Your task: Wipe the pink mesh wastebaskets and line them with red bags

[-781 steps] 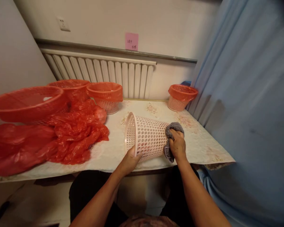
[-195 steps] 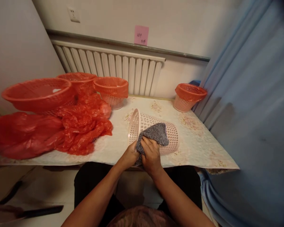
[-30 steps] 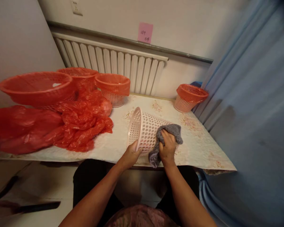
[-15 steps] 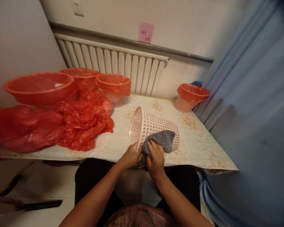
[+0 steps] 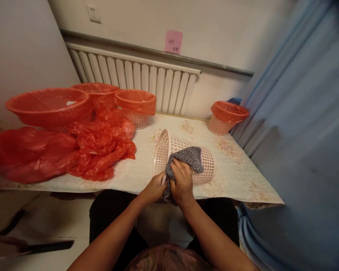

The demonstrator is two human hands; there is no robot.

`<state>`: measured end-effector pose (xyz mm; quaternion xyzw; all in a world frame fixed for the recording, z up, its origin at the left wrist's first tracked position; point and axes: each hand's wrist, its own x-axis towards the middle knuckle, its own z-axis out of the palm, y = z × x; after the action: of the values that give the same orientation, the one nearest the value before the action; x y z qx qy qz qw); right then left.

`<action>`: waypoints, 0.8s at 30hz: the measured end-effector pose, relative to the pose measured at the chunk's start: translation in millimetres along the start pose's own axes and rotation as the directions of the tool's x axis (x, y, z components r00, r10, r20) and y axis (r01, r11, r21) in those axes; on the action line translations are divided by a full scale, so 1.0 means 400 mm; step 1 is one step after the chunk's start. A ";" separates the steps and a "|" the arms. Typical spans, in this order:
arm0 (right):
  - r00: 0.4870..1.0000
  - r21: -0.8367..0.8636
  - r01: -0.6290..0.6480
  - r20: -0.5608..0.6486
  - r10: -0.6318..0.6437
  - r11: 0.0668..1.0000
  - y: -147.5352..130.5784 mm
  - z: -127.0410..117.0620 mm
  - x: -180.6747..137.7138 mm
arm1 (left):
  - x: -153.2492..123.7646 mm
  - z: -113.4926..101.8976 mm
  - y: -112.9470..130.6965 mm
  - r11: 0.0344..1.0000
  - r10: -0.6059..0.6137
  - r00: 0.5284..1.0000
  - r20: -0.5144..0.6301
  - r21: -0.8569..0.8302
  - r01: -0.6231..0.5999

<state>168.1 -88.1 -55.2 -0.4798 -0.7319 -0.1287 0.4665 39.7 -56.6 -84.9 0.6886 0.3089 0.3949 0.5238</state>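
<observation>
A pale pink perforated plastic wastebasket [image 5: 207, 163] lies on its side in front of me, its open mouth facing left. My left hand [image 5: 155, 187] grips the rim at the near side, the thumb on the outside edge. Bunched under my right hand [image 5: 182, 182] is a grey cloth [image 5: 190, 156], pressed against the basket's side near the mouth. One part of the cloth spreads across the holes, while another hangs down between my two hands. The fingertips of my left hand are hidden inside the rim.
On the left stand several baskets lined with red bags, one a wide basin [image 5: 48, 105], behind a heap of red plastic bags [image 5: 101, 150]. Another lined basket [image 5: 227, 116] is at the back right, beside a blue curtain [image 5: 299, 150]. A radiator [image 5: 141, 77] runs behind the table [image 5: 243, 180].
My right hand has slid the cloth slightly up and left over the basket's side, toward the rim. My left hand keeps its hold on the rim.
</observation>
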 end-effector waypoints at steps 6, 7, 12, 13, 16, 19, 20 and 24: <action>0.999 0.001 -0.013 0.052 0.013 1.000 0.056 -0.008 -0.009 | 0.033 0.010 0.044 0.997 -0.006 0.997 -0.072 -0.078 0.000; 0.998 -0.010 -0.034 0.043 0.034 0.999 0.084 -0.014 -0.006 | 0.033 0.010 0.042 0.997 -0.009 0.998 -0.065 -0.074 0.005; 0.966 -0.118 -0.220 -0.167 0.199 0.968 0.249 -0.055 -0.039 | 0.028 0.004 0.024 0.999 -0.009 0.999 -0.038 -0.036 0.007; 0.949 -0.139 -0.269 -0.205 0.238 0.953 0.272 -0.062 -0.054 | 0.029 0.003 0.022 0.999 -0.011 0.999 -0.036 -0.032 0.010; 0.911 -0.171 -0.366 -0.268 0.315 0.915 0.294 -0.069 -0.103 | 0.034 0.001 0.014 1.000 -0.019 0.999 -0.039 -0.025 0.018; 0.922 -0.152 -0.333 -0.260 0.288 0.931 0.238 -0.050 -0.134 | 0.038 0.000 0.007 1.000 -0.018 0.999 -0.041 -0.026 0.017; 0.938 -0.133 -0.293 -0.234 0.257 0.947 0.207 -0.038 -0.138 | 0.039 0.000 0.006 0.999 -0.015 0.999 -0.035 -0.030 0.014; 0.995 -0.020 -0.071 -0.066 0.070 0.997 0.081 0.009 -0.124 | 0.034 0.002 0.001 0.999 0.006 1.000 -0.011 -0.046 -0.006</action>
<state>197.9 -98.2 -105.5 -0.5060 -0.6973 -0.1359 0.4892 47.1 -45.9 -81.6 0.6752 0.3007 0.4073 0.5365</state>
